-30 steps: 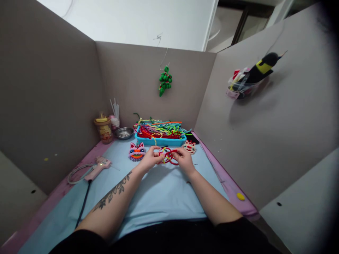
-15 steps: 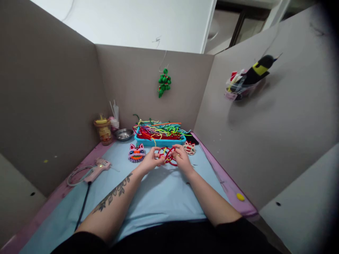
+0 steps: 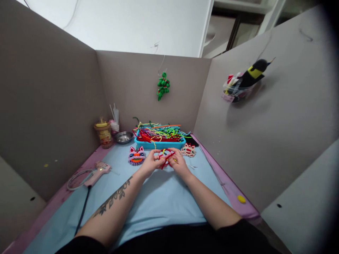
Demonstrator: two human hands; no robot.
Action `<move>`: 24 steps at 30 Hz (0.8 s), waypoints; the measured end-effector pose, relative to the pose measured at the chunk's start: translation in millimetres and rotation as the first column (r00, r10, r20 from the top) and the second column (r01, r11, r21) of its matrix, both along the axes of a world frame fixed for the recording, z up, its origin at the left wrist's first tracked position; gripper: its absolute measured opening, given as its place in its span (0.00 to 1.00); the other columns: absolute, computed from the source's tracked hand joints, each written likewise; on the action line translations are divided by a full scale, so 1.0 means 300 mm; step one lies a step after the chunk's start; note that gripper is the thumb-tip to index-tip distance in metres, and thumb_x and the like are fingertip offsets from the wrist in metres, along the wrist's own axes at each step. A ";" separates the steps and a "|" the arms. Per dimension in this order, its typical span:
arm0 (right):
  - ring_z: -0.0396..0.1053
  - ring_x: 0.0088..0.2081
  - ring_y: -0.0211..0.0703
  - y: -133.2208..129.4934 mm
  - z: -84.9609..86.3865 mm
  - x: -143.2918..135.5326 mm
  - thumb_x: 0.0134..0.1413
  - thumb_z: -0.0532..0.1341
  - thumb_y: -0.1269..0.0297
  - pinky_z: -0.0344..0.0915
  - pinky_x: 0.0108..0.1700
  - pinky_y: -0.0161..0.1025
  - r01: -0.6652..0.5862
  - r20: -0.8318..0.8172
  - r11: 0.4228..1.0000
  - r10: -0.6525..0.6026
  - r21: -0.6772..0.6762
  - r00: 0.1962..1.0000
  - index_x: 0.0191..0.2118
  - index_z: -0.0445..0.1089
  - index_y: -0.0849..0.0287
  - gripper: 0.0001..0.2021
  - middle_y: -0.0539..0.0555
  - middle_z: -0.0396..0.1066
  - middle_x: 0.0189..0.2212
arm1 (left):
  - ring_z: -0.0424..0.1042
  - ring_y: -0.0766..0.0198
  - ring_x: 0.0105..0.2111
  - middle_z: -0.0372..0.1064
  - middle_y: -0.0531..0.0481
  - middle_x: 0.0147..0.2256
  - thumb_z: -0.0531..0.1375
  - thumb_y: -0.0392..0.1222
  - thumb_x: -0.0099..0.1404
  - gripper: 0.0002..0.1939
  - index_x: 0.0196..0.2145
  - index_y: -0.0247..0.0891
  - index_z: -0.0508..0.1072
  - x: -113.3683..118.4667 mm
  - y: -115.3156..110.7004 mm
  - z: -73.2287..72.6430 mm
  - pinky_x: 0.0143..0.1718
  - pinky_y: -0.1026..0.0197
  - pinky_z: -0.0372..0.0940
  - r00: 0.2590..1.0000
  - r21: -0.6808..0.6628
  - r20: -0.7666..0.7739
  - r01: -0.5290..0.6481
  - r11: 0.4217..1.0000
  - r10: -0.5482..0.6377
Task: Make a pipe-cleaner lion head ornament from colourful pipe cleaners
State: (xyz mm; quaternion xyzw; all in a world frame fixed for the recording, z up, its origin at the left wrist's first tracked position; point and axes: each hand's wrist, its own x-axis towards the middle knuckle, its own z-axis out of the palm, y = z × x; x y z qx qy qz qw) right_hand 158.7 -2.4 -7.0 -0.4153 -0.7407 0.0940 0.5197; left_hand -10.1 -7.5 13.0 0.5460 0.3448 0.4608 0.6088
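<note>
Two bare forearms reach forward over the light blue mat (image 3: 159,201) on the counter, the left one tattooed, and meet at its middle. There the left hand (image 3: 149,164) and the right hand (image 3: 179,164) close their fingers from either side on a small red pipe-cleaner piece (image 3: 166,157) with yellow strands in it, held just above the mat; a loose red end slants from upper right down to lower left between the hands, while the exact shape of the rest is too small to tell. Compared with half a second ago the hands sit closer together and the red loop that stood open between them looks drawn in tighter. To the near left a pink glue gun (image 3: 97,170) lies on the mat's edge with its cord looped beside it. Just beyond the left hand lies a purple and orange lion-face craft (image 3: 136,156), and beyond the right hand a white and red one (image 3: 188,150). Farther back a blue tray (image 3: 159,143) holds a heap of many-coloured pipe cleaners (image 3: 159,131) lying mostly left to right. Left of it stand a steel bowl (image 3: 123,137) and a lidded jar (image 3: 104,132).
</note>
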 end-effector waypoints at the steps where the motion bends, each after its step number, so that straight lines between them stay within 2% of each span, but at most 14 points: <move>1: 0.57 0.52 0.49 0.002 -0.001 0.002 0.57 0.53 0.59 0.53 0.54 0.50 0.002 -0.002 1.000 -0.002 0.004 1.000 0.27 0.72 0.57 0.14 0.56 0.64 0.48 | 0.72 0.65 0.25 0.71 0.51 0.28 0.67 0.47 0.48 0.31 0.45 0.38 0.56 0.001 0.003 -0.002 0.26 0.65 0.63 1.000 -0.004 0.022 -0.006 1.000 0.006; 6: 0.61 0.49 0.48 -0.005 0.010 0.005 0.57 0.53 0.61 0.58 0.51 0.47 -0.003 -0.063 1.000 0.004 0.022 0.998 0.27 0.71 0.58 0.13 0.59 0.65 0.46 | 0.74 0.63 0.28 0.73 0.50 0.27 0.69 0.44 0.46 0.32 0.44 0.37 0.56 0.002 0.012 -0.002 0.35 0.59 0.65 0.990 -0.011 0.138 -0.026 1.000 0.027; 10: 0.63 0.45 0.47 -0.029 0.024 -0.002 0.54 0.56 0.63 0.61 0.47 0.46 0.109 -0.131 0.986 -0.092 0.127 0.987 0.35 0.69 0.58 0.07 0.58 0.64 0.40 | 0.74 0.63 0.28 0.73 0.50 0.27 0.69 0.44 0.45 0.32 0.43 0.37 0.57 0.002 0.012 0.008 0.34 0.59 0.65 0.983 -0.016 0.162 -0.090 0.996 0.091; 12: 0.63 0.43 0.47 -0.046 0.026 -0.012 0.52 0.58 0.64 0.61 0.46 0.46 0.138 -0.070 0.965 -0.125 0.224 0.990 0.35 0.68 0.58 0.05 0.56 0.64 0.37 | 0.74 0.63 0.27 0.72 0.51 0.27 0.69 0.43 0.45 0.32 0.43 0.37 0.57 0.003 0.012 0.010 0.33 0.61 0.65 0.973 -0.043 0.180 -0.140 0.989 0.146; 14: 0.62 0.41 0.47 -0.063 0.022 -0.030 0.51 0.60 0.65 0.61 0.46 0.47 0.102 0.062 0.949 -0.126 0.299 0.990 0.34 0.69 0.56 0.04 0.55 0.63 0.35 | 0.73 0.65 0.26 0.72 0.51 0.27 0.70 0.43 0.44 0.32 0.42 0.37 0.57 0.004 0.014 0.007 0.32 0.62 0.65 0.961 -0.077 0.207 -0.172 0.982 0.184; 17: 0.61 0.40 0.46 -0.084 0.013 -0.068 0.51 0.60 0.66 0.61 0.44 0.45 0.044 0.220 0.938 -0.125 0.343 0.967 0.38 0.70 0.55 0.06 0.55 0.65 0.36 | 0.71 0.66 0.24 0.71 0.53 0.26 0.70 0.43 0.44 0.32 0.42 0.37 0.58 0.006 0.016 -0.004 0.29 0.63 0.64 0.959 -0.107 0.227 -0.147 0.983 0.168; 22: 0.61 0.38 0.45 -0.094 0.008 -0.099 0.53 0.58 0.69 0.60 0.41 0.44 0.041 0.284 0.925 -0.158 0.377 0.946 0.35 0.71 0.54 0.06 0.55 0.67 0.34 | 0.70 0.68 0.23 0.71 0.53 0.26 0.70 0.41 0.43 0.30 0.41 0.36 0.60 0.011 0.011 -0.010 0.26 0.67 0.62 0.965 -0.181 0.227 -0.091 0.979 0.131; 24: 0.62 0.38 0.44 -0.092 0.006 -0.094 0.54 0.57 0.69 0.61 0.41 0.43 0.019 0.265 0.927 -0.127 0.374 0.956 0.35 0.70 0.55 0.06 0.55 0.67 0.34 | 0.70 0.68 0.23 0.71 0.52 0.26 0.71 0.39 0.42 0.30 0.41 0.36 0.60 0.014 0.010 -0.010 0.26 0.67 0.62 0.964 -0.205 0.224 -0.095 0.974 0.141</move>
